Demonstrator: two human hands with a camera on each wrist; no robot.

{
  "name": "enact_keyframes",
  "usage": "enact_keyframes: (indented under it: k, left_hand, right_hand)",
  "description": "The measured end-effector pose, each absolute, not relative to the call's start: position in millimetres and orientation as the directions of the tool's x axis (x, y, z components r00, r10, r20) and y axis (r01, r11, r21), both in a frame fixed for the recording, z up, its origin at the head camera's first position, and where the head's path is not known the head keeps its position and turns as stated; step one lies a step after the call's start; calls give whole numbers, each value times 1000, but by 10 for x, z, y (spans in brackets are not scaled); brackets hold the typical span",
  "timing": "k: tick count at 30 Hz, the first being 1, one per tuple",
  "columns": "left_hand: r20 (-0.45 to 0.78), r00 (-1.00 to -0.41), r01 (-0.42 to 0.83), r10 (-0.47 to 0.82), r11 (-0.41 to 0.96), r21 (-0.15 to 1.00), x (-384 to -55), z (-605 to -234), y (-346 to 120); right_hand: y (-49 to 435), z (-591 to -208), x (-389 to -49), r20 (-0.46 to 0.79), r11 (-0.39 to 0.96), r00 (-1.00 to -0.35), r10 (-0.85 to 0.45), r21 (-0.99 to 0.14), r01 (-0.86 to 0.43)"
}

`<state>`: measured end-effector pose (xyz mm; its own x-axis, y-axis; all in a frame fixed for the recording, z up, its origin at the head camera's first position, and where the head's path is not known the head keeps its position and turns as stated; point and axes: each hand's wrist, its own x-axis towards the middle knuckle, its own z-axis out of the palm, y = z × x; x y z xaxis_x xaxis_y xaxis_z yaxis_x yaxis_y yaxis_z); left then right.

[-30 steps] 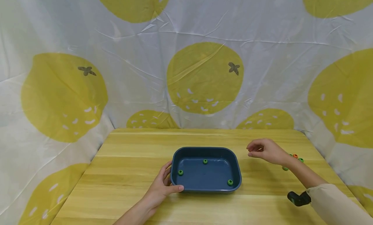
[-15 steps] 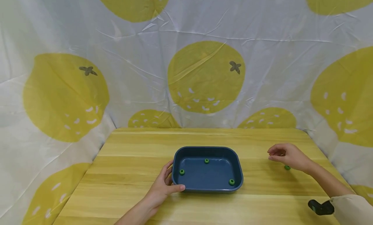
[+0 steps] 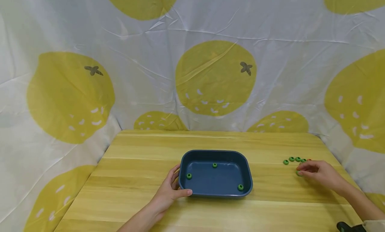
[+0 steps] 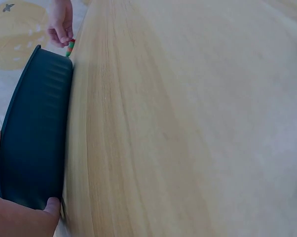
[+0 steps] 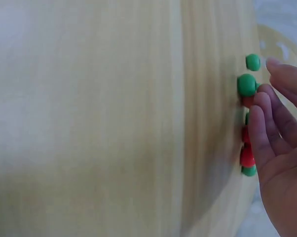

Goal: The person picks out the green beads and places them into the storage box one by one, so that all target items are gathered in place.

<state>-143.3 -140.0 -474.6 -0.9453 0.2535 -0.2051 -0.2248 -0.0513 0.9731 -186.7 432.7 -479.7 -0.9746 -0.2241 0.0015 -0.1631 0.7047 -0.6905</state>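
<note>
The left hand holds the near left corner of a blue bin, thumb at the rim, fingers curved round the left end. The bin stands mid-table, its mouth upward and long axis running left to right; three green beads lie inside. Well to the right, the right hand has loosely curved fingers, thumb parted from them, at a green bead; whether it grips that cannot be told. Slightly farther lie more beads, green and orange. Wooden table stretches between bin and beads; its far edge fronts lemon-print cloth.
</note>
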Motion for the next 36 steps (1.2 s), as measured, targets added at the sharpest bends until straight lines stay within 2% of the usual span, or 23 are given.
enact_keyframes:
  k: [7,17,28,36]
  left_hand:
    - [-209,-945,-227,253,-45,973,-1434,-4748,-1398]
    - [-212,-946,-233,246,-56,971,-1441,-4741,-1386]
    - [-219,-944,-236,248,-42,971,-1442,-4739,-1375]
    - [-223,-947,-232,233,-13,973,-1438,-4733,-1385]
  right_hand:
    - [4367,-4896,-1838,-8,728,-984,-180,-674,-128]
    - [4361,-4953,-1866,24,805,-982,-185,-570,-165]
    - [4323,-4888,-1828,46,778,-976,-212,-596,-198]
    - [4181,-4806,-1929,75,778,-974,-215,-589,-217]
